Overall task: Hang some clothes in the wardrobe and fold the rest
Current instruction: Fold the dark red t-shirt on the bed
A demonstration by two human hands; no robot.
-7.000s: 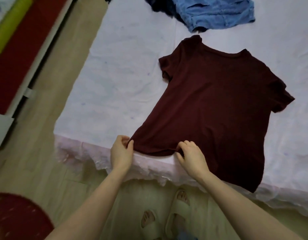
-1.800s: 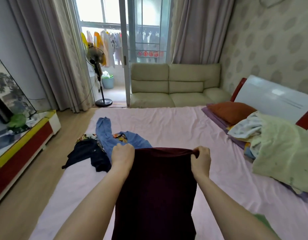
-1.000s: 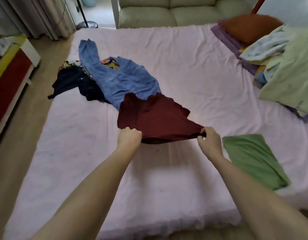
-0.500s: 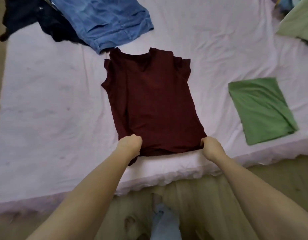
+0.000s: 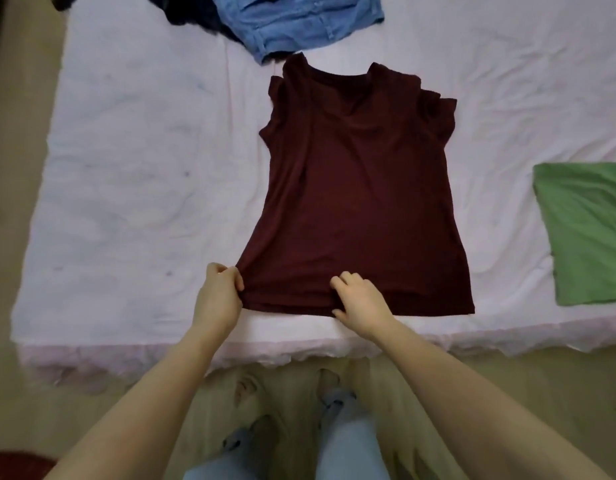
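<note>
A dark maroon T-shirt (image 5: 355, 202) lies flat on the pink bed sheet (image 5: 137, 188), neck away from me, both sleeves tucked in under the body. My left hand (image 5: 218, 296) pinches its near left hem corner. My right hand (image 5: 360, 301) grips the hem near the middle, thumb under the edge. The right hem corner lies free on the sheet.
A folded green garment (image 5: 590, 233) lies at the right on the bed. Blue denim clothing (image 5: 296, 22) and a dark garment (image 5: 192, 15) sit at the far edge above the shirt. The bed's near edge runs just behind my hands; wooden floor (image 5: 26, 133) lies to the left.
The shirt was lifted, swung down and laid flat on the bed. Since half a second ago my right hand slid from the right hem corner to the middle of the hem.
</note>
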